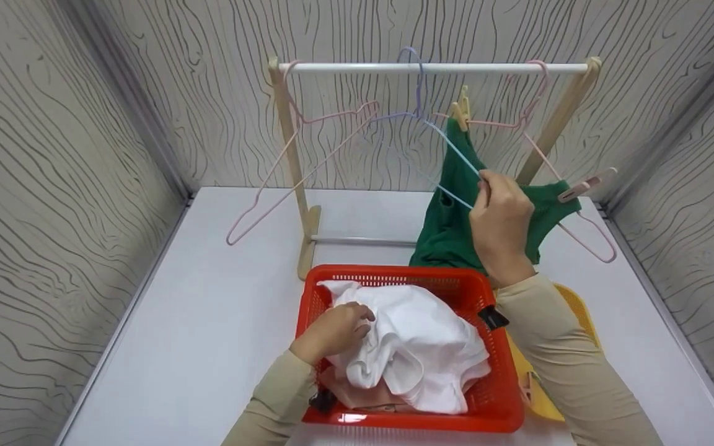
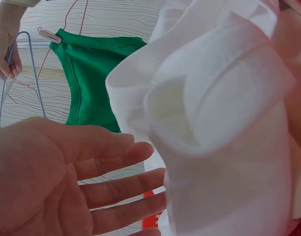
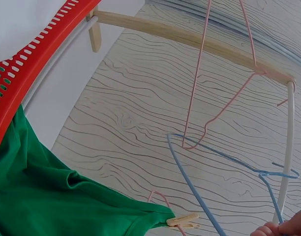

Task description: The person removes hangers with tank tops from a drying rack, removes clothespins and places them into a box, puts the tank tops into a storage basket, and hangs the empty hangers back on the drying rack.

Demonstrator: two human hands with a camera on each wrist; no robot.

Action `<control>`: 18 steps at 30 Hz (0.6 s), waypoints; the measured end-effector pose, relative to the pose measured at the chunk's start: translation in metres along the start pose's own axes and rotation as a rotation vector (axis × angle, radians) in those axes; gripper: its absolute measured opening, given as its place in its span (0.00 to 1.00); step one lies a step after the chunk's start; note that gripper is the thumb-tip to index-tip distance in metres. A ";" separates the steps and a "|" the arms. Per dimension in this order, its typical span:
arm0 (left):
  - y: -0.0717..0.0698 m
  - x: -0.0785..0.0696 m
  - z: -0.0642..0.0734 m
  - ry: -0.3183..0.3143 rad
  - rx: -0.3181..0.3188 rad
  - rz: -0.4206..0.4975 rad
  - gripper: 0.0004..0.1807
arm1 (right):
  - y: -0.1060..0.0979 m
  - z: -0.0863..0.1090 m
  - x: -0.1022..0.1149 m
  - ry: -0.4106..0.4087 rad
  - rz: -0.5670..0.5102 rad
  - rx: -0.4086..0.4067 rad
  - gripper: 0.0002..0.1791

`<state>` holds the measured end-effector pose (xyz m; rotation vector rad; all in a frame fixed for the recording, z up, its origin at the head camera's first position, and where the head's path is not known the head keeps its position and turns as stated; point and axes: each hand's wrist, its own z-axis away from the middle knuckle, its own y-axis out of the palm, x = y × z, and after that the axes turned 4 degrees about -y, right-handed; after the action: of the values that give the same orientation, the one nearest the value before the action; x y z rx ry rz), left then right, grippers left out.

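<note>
A blue hanger (image 1: 453, 148) hangs by its hook from the rack's white rod, and my right hand (image 1: 502, 217) pinches it along one sloping arm. In the right wrist view, fingertips of that hand (image 3: 294, 225) show at the lower corner, on the wire. My left hand (image 1: 335, 331) is over the red basket (image 1: 431, 422), at the left side of a crumpled white cloth garment (image 1: 425, 316). The left wrist view has its fingers (image 2: 121, 189) extended, tips right at the white fabric (image 2: 224, 162). Beneath lies a beige cloth (image 1: 363, 395).
Behind my right hand, a green garment (image 1: 444, 229) hangs from a pink hanger (image 1: 493, 124), held by a wooden clothespin (image 1: 461, 114) and a pink clothespin (image 1: 586, 184). Another pink hanger (image 1: 331, 116) hangs at left. A yellow basket (image 1: 546, 402) sits under my right forearm.
</note>
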<state>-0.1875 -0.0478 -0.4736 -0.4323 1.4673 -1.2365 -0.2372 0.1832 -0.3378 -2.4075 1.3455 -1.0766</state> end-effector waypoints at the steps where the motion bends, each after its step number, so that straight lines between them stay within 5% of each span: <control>1: 0.000 0.000 0.000 0.004 -0.001 -0.004 0.13 | 0.003 0.000 0.001 0.001 0.000 0.003 0.14; 18: 0.002 0.000 0.001 0.027 -0.007 -0.008 0.12 | 0.044 0.018 0.028 -0.065 0.005 0.085 0.12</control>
<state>-0.1862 -0.0470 -0.4747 -0.4281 1.4949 -1.2484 -0.2452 0.1321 -0.3575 -2.3558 1.2585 -1.0239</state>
